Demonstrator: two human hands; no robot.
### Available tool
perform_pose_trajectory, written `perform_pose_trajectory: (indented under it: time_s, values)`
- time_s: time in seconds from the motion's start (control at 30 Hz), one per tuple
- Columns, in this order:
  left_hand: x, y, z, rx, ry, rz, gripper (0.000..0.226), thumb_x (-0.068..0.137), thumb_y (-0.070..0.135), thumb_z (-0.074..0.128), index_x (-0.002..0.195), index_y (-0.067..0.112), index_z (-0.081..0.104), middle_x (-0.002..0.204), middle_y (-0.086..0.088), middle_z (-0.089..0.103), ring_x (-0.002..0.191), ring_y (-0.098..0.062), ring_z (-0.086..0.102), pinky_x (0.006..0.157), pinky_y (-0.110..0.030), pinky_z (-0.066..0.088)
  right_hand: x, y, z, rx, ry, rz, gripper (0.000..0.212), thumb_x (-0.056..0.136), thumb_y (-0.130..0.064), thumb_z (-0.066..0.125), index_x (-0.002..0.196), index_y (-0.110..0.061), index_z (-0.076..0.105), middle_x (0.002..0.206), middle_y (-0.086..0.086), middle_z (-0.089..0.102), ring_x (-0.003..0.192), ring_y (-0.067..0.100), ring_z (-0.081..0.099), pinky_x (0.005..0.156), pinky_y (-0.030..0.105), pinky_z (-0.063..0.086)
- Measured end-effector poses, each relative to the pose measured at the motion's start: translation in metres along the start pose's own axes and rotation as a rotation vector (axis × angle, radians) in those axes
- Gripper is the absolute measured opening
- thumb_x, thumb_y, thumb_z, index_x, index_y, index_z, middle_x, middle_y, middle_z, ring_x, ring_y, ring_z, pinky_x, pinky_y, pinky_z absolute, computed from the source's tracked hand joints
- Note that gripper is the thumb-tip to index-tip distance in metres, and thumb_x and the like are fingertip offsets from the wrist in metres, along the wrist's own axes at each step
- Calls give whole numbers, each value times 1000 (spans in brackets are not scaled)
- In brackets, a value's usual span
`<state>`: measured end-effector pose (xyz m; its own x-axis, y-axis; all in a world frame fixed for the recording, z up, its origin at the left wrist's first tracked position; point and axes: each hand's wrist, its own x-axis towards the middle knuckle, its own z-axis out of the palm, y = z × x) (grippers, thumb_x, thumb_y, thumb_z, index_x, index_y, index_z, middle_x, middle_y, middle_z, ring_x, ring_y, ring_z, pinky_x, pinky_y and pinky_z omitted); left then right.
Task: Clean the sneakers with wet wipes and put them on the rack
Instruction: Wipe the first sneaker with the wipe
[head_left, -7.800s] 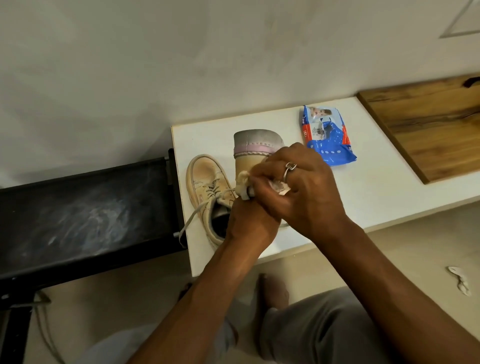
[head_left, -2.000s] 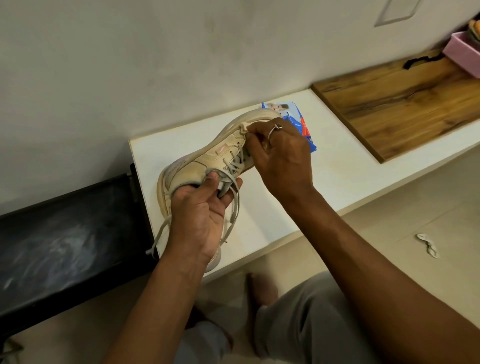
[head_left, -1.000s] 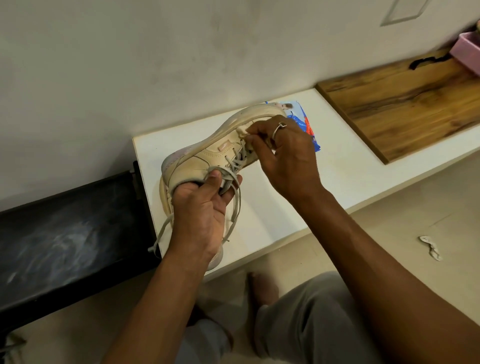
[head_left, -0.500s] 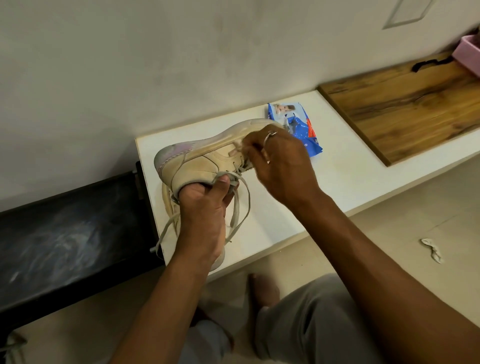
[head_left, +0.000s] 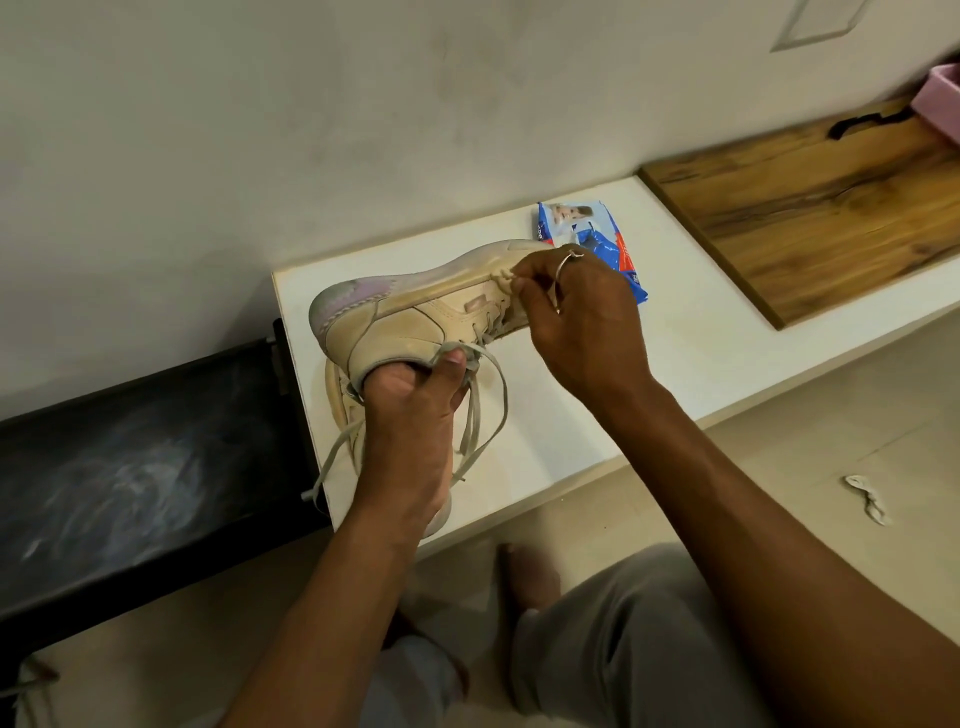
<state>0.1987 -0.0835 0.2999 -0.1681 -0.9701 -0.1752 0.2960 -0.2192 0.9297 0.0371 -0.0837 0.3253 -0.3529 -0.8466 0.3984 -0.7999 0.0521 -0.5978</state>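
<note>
Held one shoe (head_left: 415, 317) over the counter (head_left: 701, 332) with the left hand (head_left: 410, 415), fingers (head_left: 397, 376) curled into its opening. Pinched a wipe (head_left: 501, 273) against its side with the right hand (head_left: 576, 322). Had the other shoe (head_left: 336, 395) lying underneath. Maybe halfway: more wiping, then the rack.

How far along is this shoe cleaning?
Done: one crumpled wipe lies on the floor. In hand: the left hand holds a sneaker tipped up; the right hand pinches a wipe against its side. Left: perhaps the second sneaker on the table, then racking both.
</note>
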Motion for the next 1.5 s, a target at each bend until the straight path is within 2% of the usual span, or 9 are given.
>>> perform_pose_trajectory:
  time_s: [0.2,0.33,0.5,0.63,0.77,0.93,1.1,1.4,1.5]
  values:
    - [0,-4,2,92,5,40,32,83,22,68,113,31,67,119,3,70,115,-23,65,104,-51,48,-2,-5,1,37,-109,-80,11,95,-19,64,103,-21,70,95,-9,64,85,6,57,72,25,54]
    - [0,-5,2,132,0,61,35,84,23,68,119,25,65,122,3,69,117,-23,63,106,-51,46,4,-2,-1,30,-96,-129,15,96,-15,58,103,-21,70,100,-5,65,94,11,59,79,35,55]
    - [-1,-6,3,185,-33,89,34,85,19,69,119,21,67,122,2,70,118,-23,63,106,-53,46,-6,-23,2,12,-172,-330,24,92,-29,48,99,-22,70,97,-7,64,92,13,55,72,33,50]
    - [-1,-9,1,223,-7,76,32,82,30,69,114,27,69,115,7,72,112,-20,66,103,-51,49,4,1,-3,-85,-145,-201,18,95,-16,57,103,-24,70,101,-6,64,95,15,56,74,43,54]
    - [0,-8,2,240,-1,84,25,83,29,69,107,36,70,113,10,72,110,-18,67,102,-49,50,-2,-2,-2,-53,-154,-200,16,95,-13,59,102,-22,70,99,-4,65,93,14,55,74,39,53]
    - [0,-8,2,231,-20,87,34,85,23,69,119,22,67,119,5,71,115,-21,65,104,-52,48,-8,-22,3,-19,-153,-323,25,94,-29,47,99,-21,71,95,-5,65,88,14,55,69,30,48]
    - [0,-9,1,266,1,71,21,83,29,69,104,34,71,109,10,73,107,-16,68,100,-48,52,1,5,-3,-76,-158,-151,15,95,-15,60,103,-22,71,99,-4,65,94,16,57,74,44,55]
    - [-1,-11,1,250,-59,116,25,89,6,63,114,10,66,109,-4,72,107,-26,67,98,-58,51,-18,-37,9,123,-244,-354,14,91,-15,65,101,-22,72,101,-6,67,94,12,57,76,33,53]
    - [1,-6,1,270,-50,130,26,90,15,68,116,13,67,113,-3,72,110,-26,66,98,-56,51,-15,-26,3,87,-280,-336,12,92,-18,66,101,-23,72,100,-8,67,95,12,57,77,35,53]
